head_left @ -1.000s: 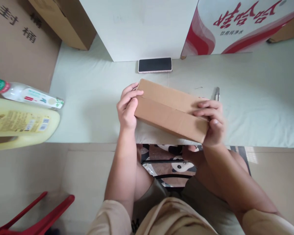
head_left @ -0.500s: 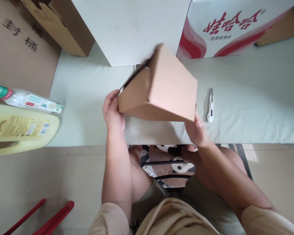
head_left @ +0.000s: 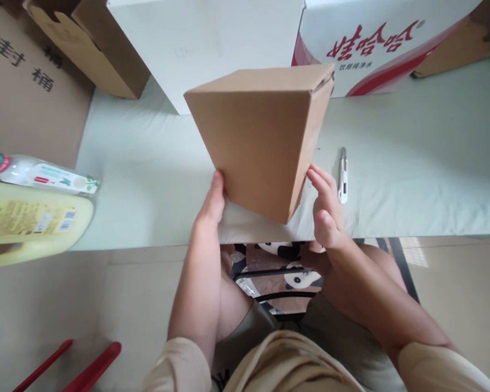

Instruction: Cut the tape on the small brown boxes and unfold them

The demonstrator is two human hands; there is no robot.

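A plain brown cardboard box (head_left: 261, 136) stands on end at the near edge of the pale green table (head_left: 147, 179), its large face turned toward me. My left hand (head_left: 212, 204) presses the box's lower left edge. My right hand (head_left: 326, 209) touches its lower right side, fingers spread along the cardboard. The box hides what lies behind it on the table.
A white utility knife (head_left: 342, 177) lies just right of the box. A large white carton (head_left: 204, 43) and a red-and-white printed carton (head_left: 375, 43) stand at the back. A yellow jug (head_left: 28, 223) and a clear bottle (head_left: 44, 174) lie at the left. Brown cartons (head_left: 24, 81) fill the back left.
The box lay flat between both hands a second ago; it has been tipped up and turned and now stands on end. The phone behind it is now hidden.
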